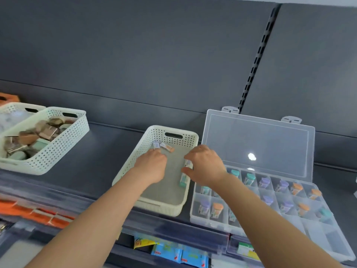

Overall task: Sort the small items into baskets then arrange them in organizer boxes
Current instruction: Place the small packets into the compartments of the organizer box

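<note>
Shelf [108, 155]: dark, held your cream basket [158, 132].
Left hand [152, 165]: curled near two vials [166, 147], grip unclear.
Right hand [206, 167]: pinched teal-capped vial [183, 180].

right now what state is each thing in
organizer box, lid open, many compartments filled, some bare
middle basket, nearly empty
left basket, piled full
teal-capped tube, pinched by right hand
left hand, fingers curled at the far tubes, grip unclear
</note>
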### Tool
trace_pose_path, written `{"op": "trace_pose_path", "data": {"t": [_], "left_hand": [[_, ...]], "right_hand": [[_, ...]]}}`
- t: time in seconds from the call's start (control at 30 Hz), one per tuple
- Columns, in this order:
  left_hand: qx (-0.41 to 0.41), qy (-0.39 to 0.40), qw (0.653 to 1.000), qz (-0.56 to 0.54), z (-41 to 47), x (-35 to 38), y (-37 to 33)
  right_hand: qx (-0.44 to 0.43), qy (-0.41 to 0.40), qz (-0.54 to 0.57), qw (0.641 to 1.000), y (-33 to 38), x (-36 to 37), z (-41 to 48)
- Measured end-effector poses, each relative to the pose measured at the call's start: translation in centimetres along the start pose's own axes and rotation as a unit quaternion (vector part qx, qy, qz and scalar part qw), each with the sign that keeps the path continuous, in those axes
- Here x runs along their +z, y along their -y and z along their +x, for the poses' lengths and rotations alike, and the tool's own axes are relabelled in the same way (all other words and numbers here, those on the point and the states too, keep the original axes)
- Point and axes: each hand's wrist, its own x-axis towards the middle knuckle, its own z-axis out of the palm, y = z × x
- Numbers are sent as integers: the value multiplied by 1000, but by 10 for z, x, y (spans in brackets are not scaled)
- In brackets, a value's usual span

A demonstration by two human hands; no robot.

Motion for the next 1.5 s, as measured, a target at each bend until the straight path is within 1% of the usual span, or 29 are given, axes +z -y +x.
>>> {"op": "trace_pose_path", "data": {"t": [0.13,0.23,0.3,0.37,0.43,0.5,0.57,0.67,0.7,0.77,0.8,0.87,0.93,1.0,1.1,1.17,1.2,1.27,1.37,1.43,1.5], "left_hand": [[8,12,1000,-13,33,7,14],[12,3,1000,-18,53,13,21],[20,-4,1000,-1,64,19,24],[22,-1,1000,21,71,25,27],[21,-4,999,35,76,29,29],[24,-10,999,22,80,31,30],[11,-7,1000,-19,79,26,32],[10,-6,998,-67,76,20,34],[21,-20,998,-63,76,20,34],[25,-21,998,-59,73,14,34],[20,-8,998,-61,71,13,33],[24,16,999,-21,64,7,31],[20,43,999,-26,64,10,32],[12,72,997,-31,60,5,29],[12,78,996,-32,55,-1,25],[12,52,996,-65,51,-3,20],[16,25,995,-91,50,-3,17],[-6,-28,986,-166,48,-5,10],[-20,-110,945,-307,43,-13,-4],[0,-151,923,-353,34,-24,-21],[24,-175,907,-383,19,-39,-49]], "right_hand": [[14,117,-78,990,9,6,37],[18,227,-153,962,14,13,56],[12,282,-201,938,16,15,66],[8,324,-229,918,19,14,73],[11,330,-248,911,22,15,78],[14,296,-264,918,22,19,81],[19,254,-267,930,22,20,84],[25,191,-232,953,16,19,86],[22,174,-222,959,15,18,85],[11,136,-207,969,14,19,82],[8,118,-194,974,15,20,79],[14,79,-143,986,17,21,73],[8,23,-93,995,17,19,65],[-11,-28,-73,997,15,16,54],[-12,-59,-20,998,11,12,35],[19,-89,36,995,7,9,21],[41,-106,60,992,4,6,13],[79,-135,99,983,-3,-1,-5],[102,-186,149,966,-19,-14,-35],[102,-224,187,951,-31,-21,-58],[103,-252,209,939,-44,-25,-82]]}}
